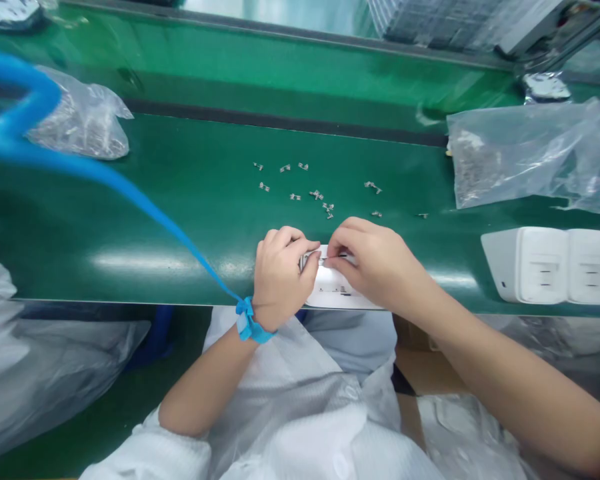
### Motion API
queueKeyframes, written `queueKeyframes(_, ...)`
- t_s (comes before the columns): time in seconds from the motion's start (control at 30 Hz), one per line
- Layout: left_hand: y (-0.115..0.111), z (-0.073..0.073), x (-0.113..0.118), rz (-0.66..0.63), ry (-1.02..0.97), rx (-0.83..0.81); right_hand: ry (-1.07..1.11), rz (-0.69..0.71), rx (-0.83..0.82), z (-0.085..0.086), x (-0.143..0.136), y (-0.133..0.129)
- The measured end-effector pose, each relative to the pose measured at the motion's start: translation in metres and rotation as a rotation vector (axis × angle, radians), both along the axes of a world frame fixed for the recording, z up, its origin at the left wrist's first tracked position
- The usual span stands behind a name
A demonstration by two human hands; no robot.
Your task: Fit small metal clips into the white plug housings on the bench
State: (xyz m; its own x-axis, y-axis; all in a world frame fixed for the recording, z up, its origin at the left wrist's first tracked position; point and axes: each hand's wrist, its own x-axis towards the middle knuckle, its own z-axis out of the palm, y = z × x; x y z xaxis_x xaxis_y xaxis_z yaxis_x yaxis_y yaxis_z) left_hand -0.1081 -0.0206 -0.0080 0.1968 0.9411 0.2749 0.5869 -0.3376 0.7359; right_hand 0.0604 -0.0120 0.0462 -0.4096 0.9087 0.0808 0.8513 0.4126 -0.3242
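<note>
A white plastic housing [333,283] lies at the front edge of the green table, under both hands. My left hand [286,270], with a blue wrist strap [253,323], grips the housing's left side, its thumb near a metal part there. On the right, my right hand [367,263] has thumb and forefinger pinched together over the housing; what is between the fingertips is too small to make out. Several small metal clips [316,195] lie scattered on the table beyond the hands.
A bag of metal parts [87,123] lies at the left back, another clear bag [480,163] at the right back. White housings [543,267] stand in a row at the right. A coiled blue cord [130,190] crosses the left side to the wrist strap.
</note>
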Motion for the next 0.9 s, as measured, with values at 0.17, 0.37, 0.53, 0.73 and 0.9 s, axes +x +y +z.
queueKeyframes(0.17,0.0,0.002,0.001,0.014,0.006,-0.017,0.072,0.076,0.061,0.0,0.01,-0.006)
queueKeyframes(0.37,0.0,0.003,0.0,-0.025,-0.006,-0.025,0.147,0.079,0.238,-0.011,0.017,-0.034)
queueKeyframes(0.53,0.0,0.004,-0.001,-0.018,0.016,-0.033,0.113,0.079,0.271,-0.016,0.016,-0.034)
queueKeyframes(0.73,-0.002,0.004,0.002,-0.017,0.058,-0.001,0.05,0.179,0.348,-0.015,0.014,-0.033)
queueKeyframes(0.9,-0.006,0.003,0.006,0.03,0.191,0.113,0.269,0.001,0.499,-0.021,0.011,-0.034)
